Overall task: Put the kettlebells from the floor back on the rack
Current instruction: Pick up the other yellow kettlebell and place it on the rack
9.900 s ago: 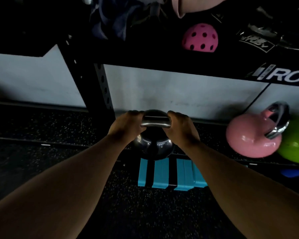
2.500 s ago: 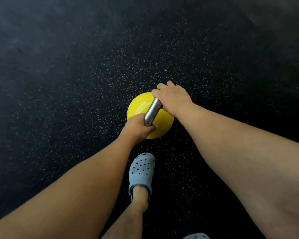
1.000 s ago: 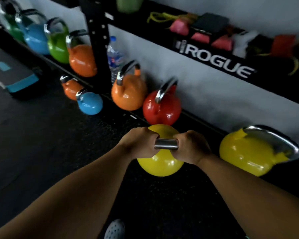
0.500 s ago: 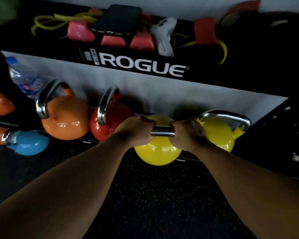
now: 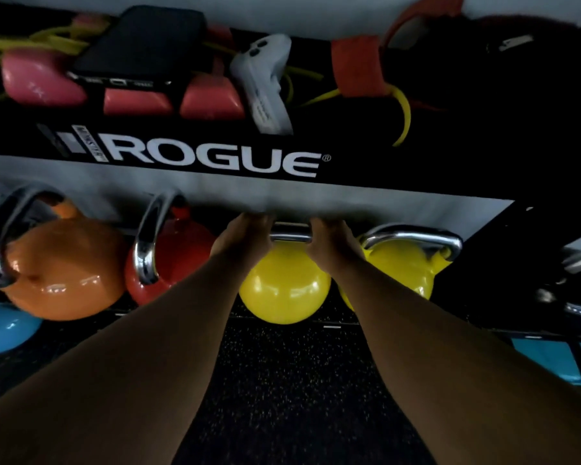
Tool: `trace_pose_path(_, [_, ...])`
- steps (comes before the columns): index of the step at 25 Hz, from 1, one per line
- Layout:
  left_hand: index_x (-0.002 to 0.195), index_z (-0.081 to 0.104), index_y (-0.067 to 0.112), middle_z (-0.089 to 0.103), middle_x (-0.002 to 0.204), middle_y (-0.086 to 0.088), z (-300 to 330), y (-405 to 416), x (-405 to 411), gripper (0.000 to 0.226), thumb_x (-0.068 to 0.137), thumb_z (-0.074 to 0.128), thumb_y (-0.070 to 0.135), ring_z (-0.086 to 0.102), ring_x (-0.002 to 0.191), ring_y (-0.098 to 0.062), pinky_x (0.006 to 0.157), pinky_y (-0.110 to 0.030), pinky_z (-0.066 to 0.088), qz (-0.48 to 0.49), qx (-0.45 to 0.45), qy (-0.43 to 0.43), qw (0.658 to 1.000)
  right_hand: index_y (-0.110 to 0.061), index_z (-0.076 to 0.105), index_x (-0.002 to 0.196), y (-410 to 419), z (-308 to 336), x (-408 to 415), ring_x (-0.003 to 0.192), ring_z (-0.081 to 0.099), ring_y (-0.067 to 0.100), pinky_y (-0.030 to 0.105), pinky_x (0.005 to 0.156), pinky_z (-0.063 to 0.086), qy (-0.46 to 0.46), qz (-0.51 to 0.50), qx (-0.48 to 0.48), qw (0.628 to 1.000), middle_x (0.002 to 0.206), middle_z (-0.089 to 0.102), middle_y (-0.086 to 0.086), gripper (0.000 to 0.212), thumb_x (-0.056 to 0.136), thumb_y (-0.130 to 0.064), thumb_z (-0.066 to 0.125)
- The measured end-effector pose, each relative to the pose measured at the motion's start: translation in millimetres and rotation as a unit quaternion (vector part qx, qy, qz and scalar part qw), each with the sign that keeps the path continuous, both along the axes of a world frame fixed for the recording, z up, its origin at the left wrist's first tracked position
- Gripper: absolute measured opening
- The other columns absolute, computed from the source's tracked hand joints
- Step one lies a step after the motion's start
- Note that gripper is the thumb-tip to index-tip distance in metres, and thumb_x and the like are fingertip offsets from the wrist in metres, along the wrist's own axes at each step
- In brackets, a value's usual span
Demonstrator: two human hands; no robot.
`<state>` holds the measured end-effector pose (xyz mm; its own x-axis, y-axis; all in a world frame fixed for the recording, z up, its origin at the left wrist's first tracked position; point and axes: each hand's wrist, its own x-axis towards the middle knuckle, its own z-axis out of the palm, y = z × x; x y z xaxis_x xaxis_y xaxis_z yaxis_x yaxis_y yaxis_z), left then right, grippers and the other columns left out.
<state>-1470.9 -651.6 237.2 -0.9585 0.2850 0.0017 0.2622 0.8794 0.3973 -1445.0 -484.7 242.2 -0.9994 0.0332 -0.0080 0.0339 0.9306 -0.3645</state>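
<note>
A yellow kettlebell (image 5: 284, 290) with a steel handle hangs from both my hands at the rack's low shelf. My left hand (image 5: 245, 238) grips the handle's left end and my right hand (image 5: 332, 243) grips its right end. The bell sits in the gap between a red kettlebell (image 5: 178, 260) on its left and a second yellow kettlebell (image 5: 406, 260) on its right. Whether its base rests on the shelf I cannot tell. The black rack beam (image 5: 383, 169) lettered ROGUE runs just above my hands.
An orange kettlebell (image 5: 61, 270) stands left of the red one, with a small blue kettlebell (image 5: 4, 327) below it. The upper shelf holds pink weights (image 5: 41, 82), a black phone (image 5: 141, 45), a white controller (image 5: 265, 82) and bands. A teal step (image 5: 550, 354) lies at the right. Black speckled floor (image 5: 289, 397) lies between my arms.
Over the earlier frames I lifted the yellow kettlebell off the floor and carried it to the rack. In the last half second it moved forward into the gap between the red and yellow bells.
</note>
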Motion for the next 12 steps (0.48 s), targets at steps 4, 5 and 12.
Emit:
trace_pose_path(4, [0.113, 0.063, 0.016, 0.068, 0.108, -0.020, -3.4, 9.3, -14.7, 0.031, 0.083, 0.059, 0.010, 0.063, 0.103, -0.043, 0.082, -0.049, 0.055, 0.039, 0.031, -0.011, 0.999, -0.011, 0.063, 0.110, 3.4, -12.1, -19.3, 0.110, 0.061, 0.043, 0.044, 0.083, 0.052, 0.007, -0.011, -0.006, 1.000, 0.117, 0.065, 0.021, 0.025, 0.085, -0.012, 0.060])
trace_pose_path(5, [0.115, 0.063, 0.015, 0.068, 0.107, -0.021, -3.1, 9.0, -16.3, 0.033, 0.083, 0.059, 0.010, 0.064, 0.101, -0.043, 0.082, -0.050, 0.055, 0.032, 0.029, -0.010, 0.999, -0.011, 0.062, 0.112, 5.2, -14.2, -21.8, 0.110, 0.062, 0.042, 0.044, 0.084, 0.052, 0.012, -0.002, 0.002, 1.000, 0.118, 0.066, 0.020, 0.027, 0.086, -0.013, 0.061])
trace_pose_path(12, [0.118, 0.055, 0.012, 0.066, 0.107, -0.018, 1.0, 10.0, -16.9, 0.041, 0.080, 0.069, 0.015, 0.064, 0.098, -0.036, 0.076, -0.041, 0.050, 0.014, 0.018, -0.013, 1.000, -0.012, 0.052, 0.120, 10.0, -7.7, -19.0, 0.113, 0.051, 0.040, 0.041, 0.083, 0.044, 0.003, 0.028, 0.005, 1.000, 0.121, 0.056, 0.020, 0.036, 0.087, -0.017, 0.063])
